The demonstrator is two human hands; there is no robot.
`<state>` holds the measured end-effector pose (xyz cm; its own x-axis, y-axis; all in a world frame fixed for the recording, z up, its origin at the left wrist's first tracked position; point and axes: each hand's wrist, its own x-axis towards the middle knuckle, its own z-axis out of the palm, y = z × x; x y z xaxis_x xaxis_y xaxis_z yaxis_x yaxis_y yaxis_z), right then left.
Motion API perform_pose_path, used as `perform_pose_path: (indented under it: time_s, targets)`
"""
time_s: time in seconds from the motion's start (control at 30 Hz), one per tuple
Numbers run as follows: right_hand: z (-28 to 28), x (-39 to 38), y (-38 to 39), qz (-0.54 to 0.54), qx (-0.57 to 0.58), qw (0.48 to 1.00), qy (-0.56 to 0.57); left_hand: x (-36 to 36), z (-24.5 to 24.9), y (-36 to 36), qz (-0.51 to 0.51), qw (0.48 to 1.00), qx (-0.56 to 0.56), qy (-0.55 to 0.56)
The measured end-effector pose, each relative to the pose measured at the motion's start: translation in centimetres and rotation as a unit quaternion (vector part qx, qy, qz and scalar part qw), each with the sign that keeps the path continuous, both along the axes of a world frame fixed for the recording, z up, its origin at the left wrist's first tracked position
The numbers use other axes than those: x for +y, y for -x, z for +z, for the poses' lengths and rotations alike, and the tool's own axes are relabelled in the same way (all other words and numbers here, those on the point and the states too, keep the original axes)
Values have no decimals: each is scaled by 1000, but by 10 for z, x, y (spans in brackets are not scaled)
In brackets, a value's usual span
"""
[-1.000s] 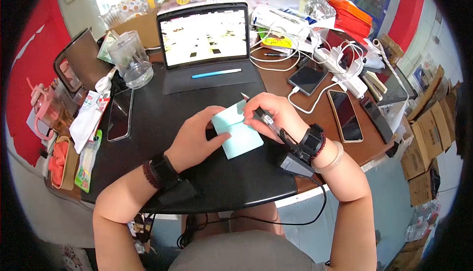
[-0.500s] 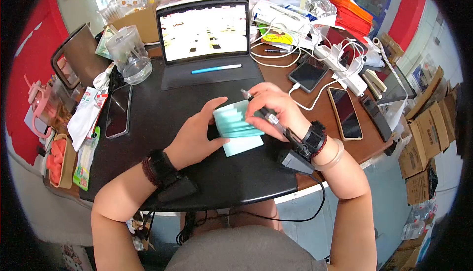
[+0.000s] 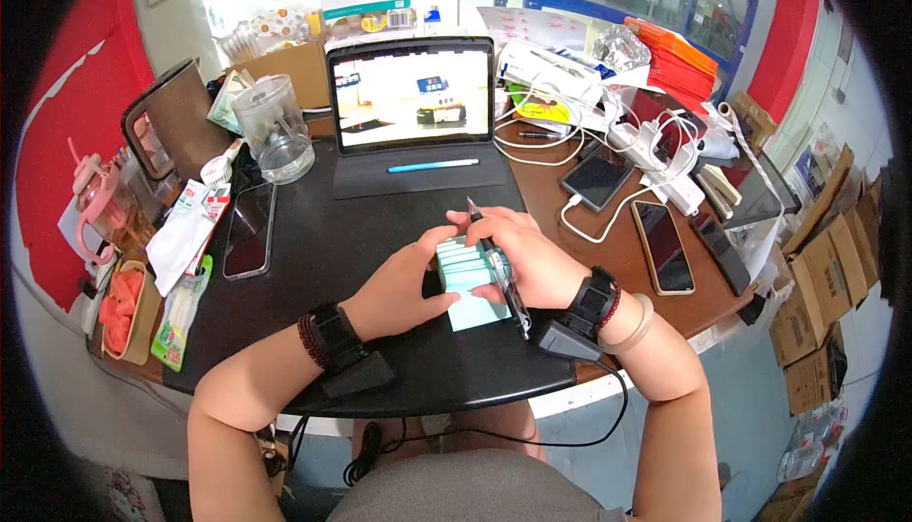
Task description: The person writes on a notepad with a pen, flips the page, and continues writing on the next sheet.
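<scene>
A small stack of mint-green paper notes point(image 3: 465, 280), its layers fanned apart, is held between my two hands over the black desk mat. My left hand point(image 3: 404, 280) grips the left edge, thumb at the near side and fingers at the far side. My right hand point(image 3: 541, 261) closes on the right edge and also carries a black-and-clear pen point(image 3: 503, 284), tilted, with its tip pointing away from me. Part of the stack is hidden behind the right fingers. Each wrist wears a black strap.
A tablet point(image 3: 413, 94) stands behind the hands, a blue stylus point(image 3: 432, 167) before it. Phones, white cables and a power strip point(image 3: 673, 185) crowd the right. On the left are a phone point(image 3: 250, 229), a clear jug point(image 3: 274, 132) and a pink-lidded pitcher point(image 3: 109, 199).
The view has tilted up. My right hand has wrapped closer round the notes' right edge, and the pen has swung to point more toward me at its rear end. The tablet picture differs.
</scene>
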<state>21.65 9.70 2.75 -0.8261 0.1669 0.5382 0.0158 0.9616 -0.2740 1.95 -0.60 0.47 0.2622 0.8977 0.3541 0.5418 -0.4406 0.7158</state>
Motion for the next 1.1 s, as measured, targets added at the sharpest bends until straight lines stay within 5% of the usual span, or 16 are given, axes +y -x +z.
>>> perform_pose_path:
  time_s: [0.07, 0.3, 0.53, 0.6, 1.1]
  targets:
    - [-3, 3, 2, 54, 9, 989, 139, 0, -1, 2, 5, 1000, -2, 19]
    - [-11, 9, -2, 47, 55, 969, 236, 0, -1, 2, 53, 996, -66, 32]
    - [-9, 1, -2, 40, 155, 962, 222, 5, -15, 3, 52, 977, -148, 148]
    - [-7, 0, -4, 36, 147, 965, 216, 7, -20, 4, 26, 966, -218, 137]
    - [-4, -8, 1, 38, 63, 990, 123, 1, -12, 3, -4, 960, -244, 136]
